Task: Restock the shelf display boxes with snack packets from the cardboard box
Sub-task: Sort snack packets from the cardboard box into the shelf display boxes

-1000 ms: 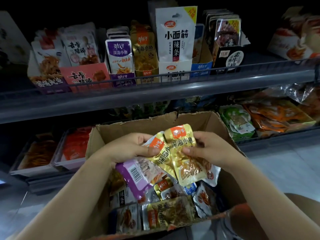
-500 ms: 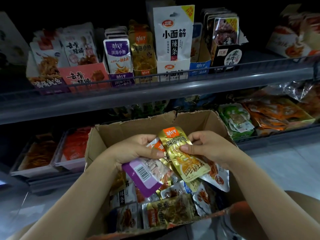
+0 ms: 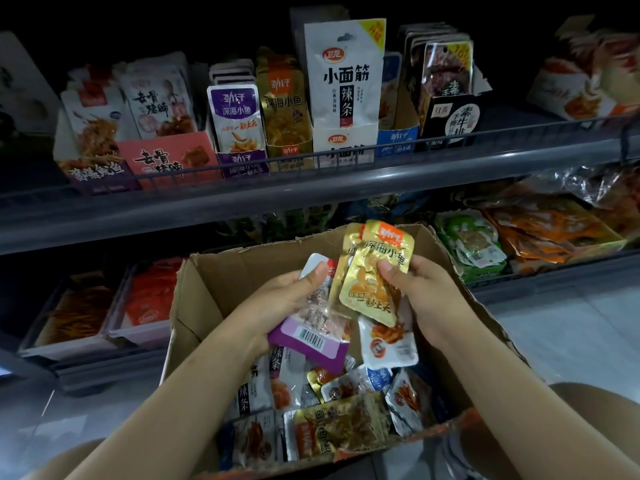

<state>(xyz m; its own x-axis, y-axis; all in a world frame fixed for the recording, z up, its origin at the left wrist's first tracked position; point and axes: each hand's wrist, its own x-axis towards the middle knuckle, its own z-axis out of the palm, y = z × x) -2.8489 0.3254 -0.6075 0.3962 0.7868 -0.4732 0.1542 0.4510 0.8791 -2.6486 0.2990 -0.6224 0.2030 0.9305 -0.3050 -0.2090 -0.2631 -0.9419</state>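
Head view: above the cardboard box [image 3: 214, 292], right hand [image 3: 426, 299] pinches gold packets [image 3: 374, 268], left hand [image 3: 277, 306] clasps a purple packet [image 3: 308, 344]; light, slippery foil, probably best pinched at sealed edges.

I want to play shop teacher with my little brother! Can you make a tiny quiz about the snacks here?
1. True or false: the right hand holds a gold packet.
2. What colour is the barcoded packet in the left hand? A green, B purple, C black.
3. Fill in: the loose packets lie in a cardboard ___.

Key: 1 true. 2 B. 3 box. The matching gold display box stands on the upper shelf.
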